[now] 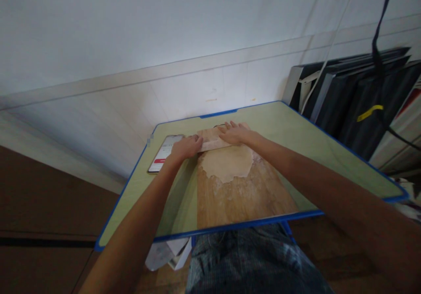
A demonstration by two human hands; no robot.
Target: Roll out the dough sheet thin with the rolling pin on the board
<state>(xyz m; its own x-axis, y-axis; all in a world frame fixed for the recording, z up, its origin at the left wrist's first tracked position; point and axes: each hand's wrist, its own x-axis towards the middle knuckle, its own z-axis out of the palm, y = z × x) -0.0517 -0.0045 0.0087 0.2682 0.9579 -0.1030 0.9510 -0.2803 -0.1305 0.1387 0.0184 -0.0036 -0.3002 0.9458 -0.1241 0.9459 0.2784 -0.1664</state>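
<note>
A thin, ragged-edged sheet of pale dough [228, 166] lies flat on a wooden board [243, 204]. Across the dough's far edge runs a light wooden rolling pin [212, 144]. My left hand [189, 146] is closed around the pin's left end, with its fingers curled. Over the right part of the pin lies my right hand [234, 133], its fingers stretched forward and apart, palm down. The right end of the pin is hidden beneath that hand and wrist.
A phone [162, 157] with a lit screen lies left of the board on the green, blue-edged table [315, 158]. The white wall [204, 87] stands right behind the table. Dark flat panels [348, 101] lean at the right, with a hanging black strap [378, 35].
</note>
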